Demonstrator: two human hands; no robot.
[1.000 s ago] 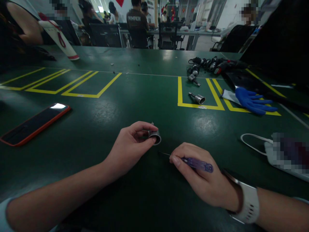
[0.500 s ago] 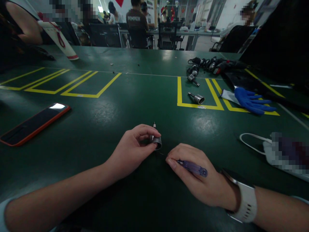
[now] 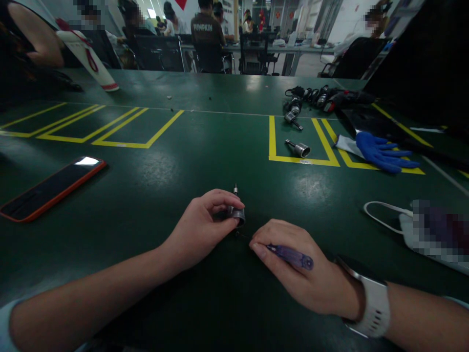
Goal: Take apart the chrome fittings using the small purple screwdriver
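Observation:
My left hand [image 3: 207,227] is closed around a silver metal socket bit [image 3: 239,215], resting the wrist side low over the green table. The bit's open round end faces me, and its thin shank points away. To the right, my right hand [image 3: 289,264] pinches a thin tool with a translucent purple handle [image 3: 295,256], like a small screwdriver. Its handle end lies across the hand toward the wrist. A fine, faint tip shows between the hands, just below the bit's mouth, apart from it as far as I can see. A tiny curled piece [image 3: 237,234] lies there too, too small to name.
Another socket bit [image 3: 298,148] lies inside a yellow-taped box, with more metal bits [image 3: 293,117] behind. A blue glove [image 3: 383,151] and a white-strapped item [image 3: 406,225] are right. A phone [image 3: 53,188] lies left; a white cup [image 3: 91,61] stands behind. People sit at the back.
My right hand and its purple-handled tool have shifted slightly left and away from the bit's mouth. The tiny curled piece now shows below the bit. My left hand stays nearly still.

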